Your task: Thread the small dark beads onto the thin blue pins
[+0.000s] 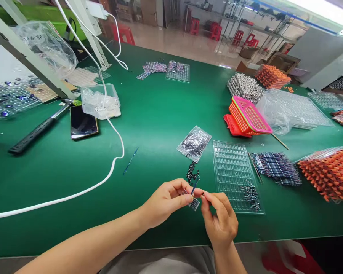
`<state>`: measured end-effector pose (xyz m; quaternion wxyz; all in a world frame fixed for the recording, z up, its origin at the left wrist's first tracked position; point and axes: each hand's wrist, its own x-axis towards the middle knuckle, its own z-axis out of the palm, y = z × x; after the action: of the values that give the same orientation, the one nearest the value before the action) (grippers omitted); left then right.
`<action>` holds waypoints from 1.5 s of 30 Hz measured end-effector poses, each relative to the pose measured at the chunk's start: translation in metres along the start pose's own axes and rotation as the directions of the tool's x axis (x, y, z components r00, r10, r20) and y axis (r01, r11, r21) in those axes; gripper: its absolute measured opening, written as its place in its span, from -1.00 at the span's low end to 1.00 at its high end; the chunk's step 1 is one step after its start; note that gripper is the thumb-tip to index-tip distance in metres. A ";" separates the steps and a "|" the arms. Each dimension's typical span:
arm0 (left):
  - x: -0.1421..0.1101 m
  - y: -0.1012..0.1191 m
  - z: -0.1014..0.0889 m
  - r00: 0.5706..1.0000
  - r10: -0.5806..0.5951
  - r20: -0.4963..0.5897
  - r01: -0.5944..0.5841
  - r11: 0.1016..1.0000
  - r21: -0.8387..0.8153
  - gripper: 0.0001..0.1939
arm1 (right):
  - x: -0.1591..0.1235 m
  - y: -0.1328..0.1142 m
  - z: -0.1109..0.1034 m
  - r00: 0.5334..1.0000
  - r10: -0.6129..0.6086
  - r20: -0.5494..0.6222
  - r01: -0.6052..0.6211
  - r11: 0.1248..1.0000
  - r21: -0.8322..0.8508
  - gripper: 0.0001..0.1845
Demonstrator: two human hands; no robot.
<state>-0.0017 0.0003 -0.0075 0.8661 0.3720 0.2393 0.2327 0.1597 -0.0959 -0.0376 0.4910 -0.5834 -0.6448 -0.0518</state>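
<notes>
My left hand [170,199] pinches a thin dark-blue strip [194,185] upright between thumb and fingers. A small striped grey piece [194,204] shows just below those fingertips; whether the hand also holds it I cannot tell. Close beside, my right hand [221,219] has thumb and forefinger pressed together on a tiny dark thing, too small to name. Small black beads [192,172] lie loose just beyond the hands, by a clear bag of dark beads [194,142]. To the right sits a clear slotted tray [231,163] with a bunch of thin dark pieces [251,196] in its near corner.
Another blue strip [130,161] lies left on the green table [154,114]. A white cable [114,163] crosses there, near a phone [84,121], a hammer [40,131] and a plastic tub [101,101]. Rightward are stacked blue strips [276,167], a pink basket [251,114] and orange pieces [328,173].
</notes>
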 end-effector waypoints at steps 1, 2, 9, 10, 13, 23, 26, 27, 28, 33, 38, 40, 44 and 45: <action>0.000 0.000 -0.001 1.000 0.002 -0.002 -0.002 1.000 0.000 -0.79 | 0.000 0.000 0.000 1.000 -0.003 0.002 0.002 1.000 0.006 -0.59; 0.000 0.000 -0.001 1.000 0.003 -0.006 -0.003 1.000 0.000 -0.79 | 0.000 0.001 0.000 1.000 -0.005 0.004 0.005 1.000 0.010 -0.58; -0.002 0.006 0.003 1.000 -0.019 -0.018 0.019 1.000 0.024 -0.75 | -0.001 0.002 0.002 1.000 -0.006 0.003 0.006 1.000 -0.023 -0.60; -0.002 0.007 0.004 1.000 -0.021 -0.018 0.021 0.999 0.031 -0.74 | -0.001 0.003 0.002 1.000 -0.007 0.002 0.007 1.000 -0.029 -0.61; -0.002 0.008 0.004 1.000 -0.019 -0.013 0.020 0.998 0.062 -0.72 | -0.001 0.002 0.002 1.000 -0.009 -0.001 0.009 0.999 -0.045 -0.62; -0.002 0.012 -0.001 1.000 -0.016 -0.014 0.019 0.974 0.225 -0.73 | 0.000 0.003 0.002 0.998 -0.047 0.042 0.048 0.998 -0.037 -0.61; 0.000 0.014 -0.002 0.998 -0.064 -0.003 0.063 0.987 0.148 -0.68 | 0.001 0.002 0.002 0.999 -0.041 0.029 0.043 0.998 -0.055 -0.64; 0.001 0.014 -0.002 0.998 -0.066 -0.001 0.066 0.987 0.147 -0.69 | 0.001 0.002 0.002 0.999 -0.037 0.022 0.038 0.998 -0.058 -0.66; 0.000 0.014 -0.002 0.998 -0.066 0.001 0.065 0.986 0.153 -0.70 | 0.001 0.001 0.002 0.999 -0.034 0.017 0.035 0.998 -0.060 -0.68; -0.003 0.011 -0.001 1.000 -0.010 0.008 0.008 0.957 0.291 -0.80 | 0.002 0.000 0.003 0.999 -0.033 0.014 0.034 0.997 -0.070 -0.74; -0.007 0.015 0.002 0.997 0.066 0.030 -0.071 0.845 0.530 -0.86 | 0.002 0.001 0.004 0.999 -0.030 0.021 0.032 0.996 -0.087 -0.74; -0.007 0.017 0.003 0.996 0.087 0.036 -0.092 0.811 0.578 -0.86 | 0.003 0.000 0.004 1.000 -0.016 0.023 0.018 0.997 -0.076 -0.75; -0.007 0.020 0.003 0.993 0.102 0.052 -0.113 0.782 0.613 -0.86 | 0.005 0.000 0.003 0.999 0.023 0.033 -0.022 0.999 -0.023 -0.75; -0.007 0.020 0.003 0.993 0.101 0.056 -0.114 0.777 0.619 -0.86 | 0.006 0.000 0.003 0.999 0.030 0.039 -0.030 1.000 -0.006 -0.74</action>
<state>-0.0103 0.0069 0.0114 0.6832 0.6514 0.2722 0.1865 0.1590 -0.0902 -0.0350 0.4774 -0.5954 -0.6453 -0.0346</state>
